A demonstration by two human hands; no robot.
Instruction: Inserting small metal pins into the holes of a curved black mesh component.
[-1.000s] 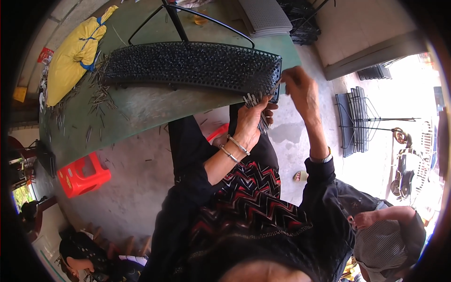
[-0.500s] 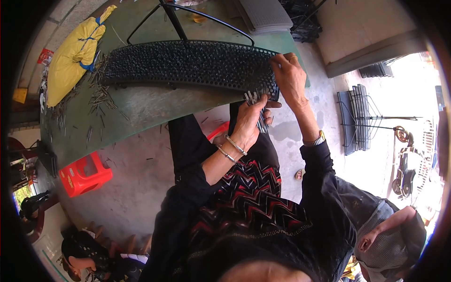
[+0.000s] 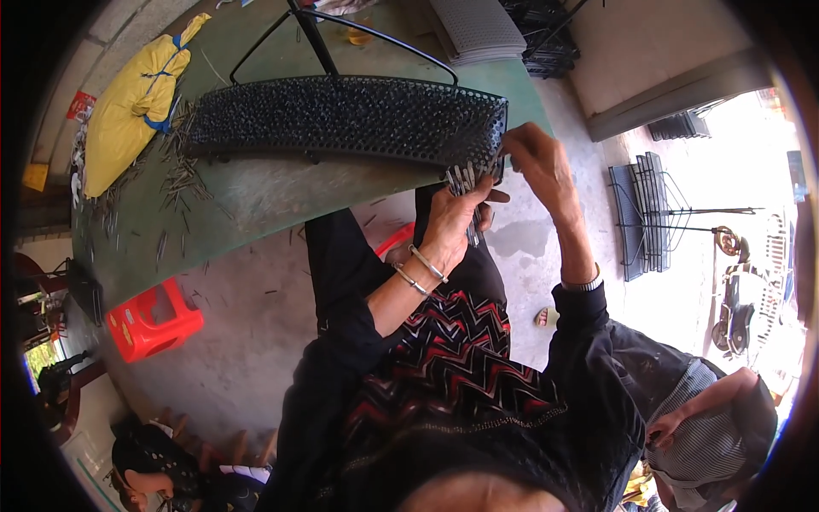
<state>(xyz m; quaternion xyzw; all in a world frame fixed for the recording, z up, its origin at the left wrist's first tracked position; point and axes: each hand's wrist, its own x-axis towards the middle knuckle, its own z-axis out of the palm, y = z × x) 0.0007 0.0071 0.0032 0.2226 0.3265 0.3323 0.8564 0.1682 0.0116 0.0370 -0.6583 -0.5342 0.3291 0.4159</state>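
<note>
My left hand (image 3: pixel 452 226) is closed round a bundle of thin grey strips (image 3: pixel 463 177), whose ends stick out above the thumb and below the fingers. It is held close to the near right corner of a long, curved black perforated rack (image 3: pixel 341 115) with many small holes. Just off the rack's right end, my right hand (image 3: pixel 542 171) has its thumb and fingers pinched together. Whatever is between those fingertips is too small to make out. The rack, with a bar frame behind it, lies on a green table (image 3: pixel 256 200).
Loose dark strips (image 3: pixel 183 179) are scattered on the table beside a yellow sack (image 3: pixel 132 119). Grey perforated panels (image 3: pixel 478 30) are stacked at the back. A red plastic stool (image 3: pixel 153 320) stands on the floor at left. Another person's arm (image 3: pixel 708 401) shows at lower right.
My right hand has come down and slightly right from the rack's upper right corner, uncovering that corner. My left hand stays almost in place with the strips.
</note>
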